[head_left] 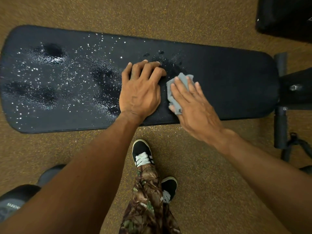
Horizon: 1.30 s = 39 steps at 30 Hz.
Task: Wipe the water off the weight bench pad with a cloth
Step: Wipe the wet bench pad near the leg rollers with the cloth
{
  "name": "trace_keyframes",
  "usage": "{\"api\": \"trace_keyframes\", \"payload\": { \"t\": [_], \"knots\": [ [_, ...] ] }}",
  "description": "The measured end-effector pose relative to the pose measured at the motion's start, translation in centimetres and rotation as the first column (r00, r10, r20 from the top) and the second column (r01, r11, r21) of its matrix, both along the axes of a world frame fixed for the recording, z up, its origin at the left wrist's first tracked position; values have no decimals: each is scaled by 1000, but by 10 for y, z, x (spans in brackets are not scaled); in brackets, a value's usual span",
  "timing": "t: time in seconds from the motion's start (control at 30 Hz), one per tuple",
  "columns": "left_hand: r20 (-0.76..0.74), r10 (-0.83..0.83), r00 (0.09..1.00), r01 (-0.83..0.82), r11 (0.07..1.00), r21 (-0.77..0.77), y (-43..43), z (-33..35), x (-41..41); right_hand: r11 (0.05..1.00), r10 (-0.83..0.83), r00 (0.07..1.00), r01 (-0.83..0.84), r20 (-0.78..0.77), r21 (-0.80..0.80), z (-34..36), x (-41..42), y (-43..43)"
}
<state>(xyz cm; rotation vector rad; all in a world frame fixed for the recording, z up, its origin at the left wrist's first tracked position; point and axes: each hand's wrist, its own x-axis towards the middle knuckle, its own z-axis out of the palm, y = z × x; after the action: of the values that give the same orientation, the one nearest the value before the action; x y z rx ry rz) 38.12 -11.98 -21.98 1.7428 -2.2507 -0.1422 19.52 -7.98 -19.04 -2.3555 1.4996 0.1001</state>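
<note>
A long black weight bench pad (228, 78) lies across the view. Water drops and wet patches (55, 73) cover its left half; the right half looks dry and matt. A crumpled grey cloth (180, 81) lies on the pad near the middle. My right hand (190, 100) presses flat on the cloth with straight fingers, and its thumb lies along the cloth's near edge. My left hand (140, 88) rests palm down on the pad just left of the cloth, fingers slightly bent, at the edge of the wet area.
The bench's black frame and bolt (295, 86) stick out at the right end, with a foot bar (280, 127) below. Another black pad (285, 16) is at the top right. My feet in black shoes (142, 154) stand on brown speckled floor by the pad's near edge.
</note>
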Motion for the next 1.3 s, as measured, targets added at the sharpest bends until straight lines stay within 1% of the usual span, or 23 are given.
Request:
{"api": "trace_keyframes", "payload": {
  "t": [0.1, 0.2, 0.27, 0.4, 0.47, 0.57, 0.6, 0.67, 0.73, 0.77, 0.83, 0.93, 1.0, 1.1, 1.17, 1.23, 1.3],
  "knots": [
    [5, 0, 1000, 0, 1000, -14, 0, -2, 0, 994, 110, 994, -110, 10, 8, -3, 0, 10],
    [7, -5, 1000, 5, 1000, -14, 0, -3, 1, 981, 196, 978, -195, -73, 9, 2, -28, 12],
    [0, -9, 1000, 9, 1000, -20, 0, -2, 1, 987, 159, 984, -158, -87, 12, 5, -30, 2],
    [-39, 33, 999, -34, 999, -21, 0, 0, -1, 1000, 0, 1000, 0, 11, 13, 2, 7, -8],
    [-62, 58, 996, -59, 998, -13, -1, 0, -1, 1000, 17, 1000, -17, 11, 4, -1, 6, 0],
    [-59, 47, 997, -49, 998, -28, 0, 0, -1, 995, 103, 993, -103, -54, 5, 4, -22, 5],
    [-54, 43, 998, -44, 998, -33, 0, 0, -1, 996, 90, 994, -90, -64, 3, 5, -27, 2],
    [-50, 40, 998, -41, 999, -29, 0, 0, -1, 1000, 2, 999, -2, -46, 5, 4, -19, -9],
    [-40, 43, 998, -43, 999, -14, 0, 0, -1, 996, -94, 996, 94, 11, 5, 0, 4, -17],
    [-31, 41, 999, -41, 999, -8, 0, 0, -1, 994, -112, 993, 112, 39, 3, -1, 13, -17],
    [-17, 36, 999, -36, 999, -8, -1, 0, 0, 998, -68, 997, 67, 46, 12, -3, 13, -11],
    [-7, 32, 999, -32, 999, -7, -1, -1, -1, 997, 73, 997, -72, -26, 21, 5, -19, -6],
    [-4, 35, 999, -35, 999, -9, -1, 0, -1, 998, 50, 998, -49, -49, 30, 9, -29, -17],
    [-8, 34, 999, -34, 999, -20, -1, -1, -1, 995, -101, 995, 101, 26, 21, 5, -7, -36],
    [-6, 32, 999, -32, 999, -21, -1, -2, 0, 990, -143, 987, 144, 78, 5, 0, 12, -38],
    [-4, 31, 1000, -31, 999, -17, -2, -2, 0, 994, -113, 989, 112, 99, 15, -1, 13, -30],
    [-3, 36, 999, -36, 999, -21, -2, -2, -1, 1000, -27, 996, 25, 83, 16, 2, -5, -21]
  ]
}}
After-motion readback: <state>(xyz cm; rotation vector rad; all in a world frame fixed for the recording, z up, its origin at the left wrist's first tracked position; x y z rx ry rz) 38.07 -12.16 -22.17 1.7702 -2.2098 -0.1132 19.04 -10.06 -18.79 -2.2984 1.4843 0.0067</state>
